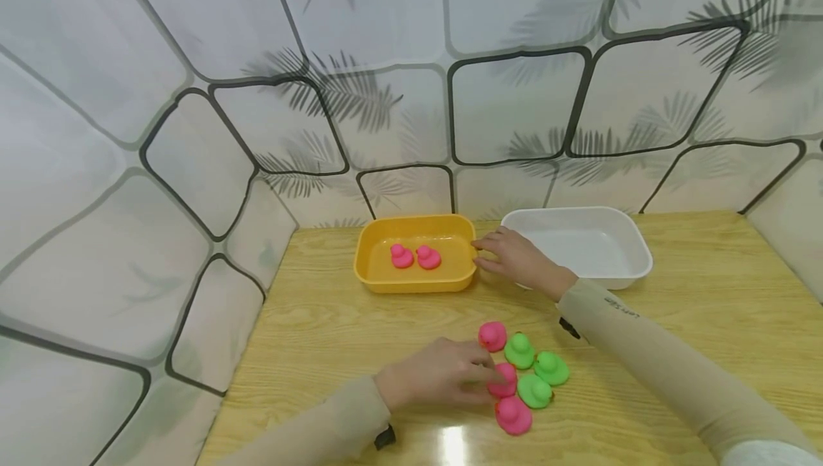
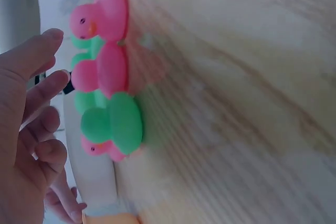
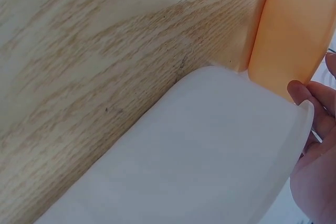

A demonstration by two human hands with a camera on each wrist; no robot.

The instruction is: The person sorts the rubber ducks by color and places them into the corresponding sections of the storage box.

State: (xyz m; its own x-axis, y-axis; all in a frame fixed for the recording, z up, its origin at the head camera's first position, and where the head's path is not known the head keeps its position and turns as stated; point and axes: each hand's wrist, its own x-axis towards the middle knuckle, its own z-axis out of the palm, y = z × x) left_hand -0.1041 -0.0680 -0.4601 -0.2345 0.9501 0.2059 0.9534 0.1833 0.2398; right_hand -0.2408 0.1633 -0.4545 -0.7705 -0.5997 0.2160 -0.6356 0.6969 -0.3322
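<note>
My left hand (image 1: 444,373) hovers beside a group of small rubber ducks on the table, its fingers loosely bent. Nearest to it is the middle pink duck (image 1: 506,383), partly behind the fingertips. In the left wrist view a gap shows between the fingers and that pink duck (image 2: 111,69). Two more pink ducks and three green ducks (image 1: 536,392) stand close around it. My right hand (image 1: 522,260) extends over the near left corner of a white tub (image 1: 633,266), fingers toward the right rim of a yellow tub (image 1: 414,287). It holds nothing; whether it touches either rim I cannot tell.
Two pink ducks (image 1: 429,257) sit inside the yellow tub. Both tubs stand side by side at the back of the wooden table (image 1: 308,344), close to a patterned wall (image 1: 405,123). Another wall rises along the left edge.
</note>
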